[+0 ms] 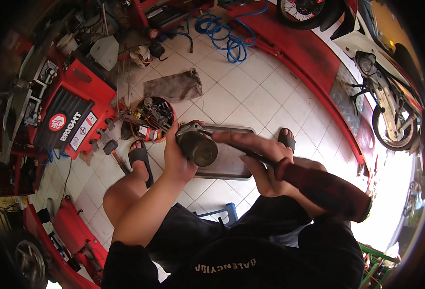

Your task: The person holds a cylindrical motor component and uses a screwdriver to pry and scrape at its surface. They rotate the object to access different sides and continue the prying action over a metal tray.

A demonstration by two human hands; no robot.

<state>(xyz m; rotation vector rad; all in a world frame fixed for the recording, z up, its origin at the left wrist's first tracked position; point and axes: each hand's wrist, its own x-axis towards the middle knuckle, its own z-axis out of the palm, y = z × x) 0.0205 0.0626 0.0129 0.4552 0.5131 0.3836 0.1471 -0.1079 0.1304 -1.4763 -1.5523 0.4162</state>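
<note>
— What is held in the left hand (176, 156)?
— A grey cylindrical metal motor part (196, 144), clasped firmly.
— And the right hand (265, 166)?
— A red-handled screwdriver (318, 185) is gripped, its tip against the part, above the metal tray (229, 166).

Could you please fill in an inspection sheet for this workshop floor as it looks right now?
Surface: white tiled floor, with a grey metal tray under the hands.
Job's things: dark cylindrical metal part, held over the tray; a thin tool meets it.
Clutter: round bowl of small parts, grey rag, white jug.
Grippers: left hand shut on the part; right hand shut on the tool, in a dark red sleeve.
Cables: coiled blue hose lying on the floor.
Surroundings: red machine at left, red ramp, motorcycle at right.
</note>
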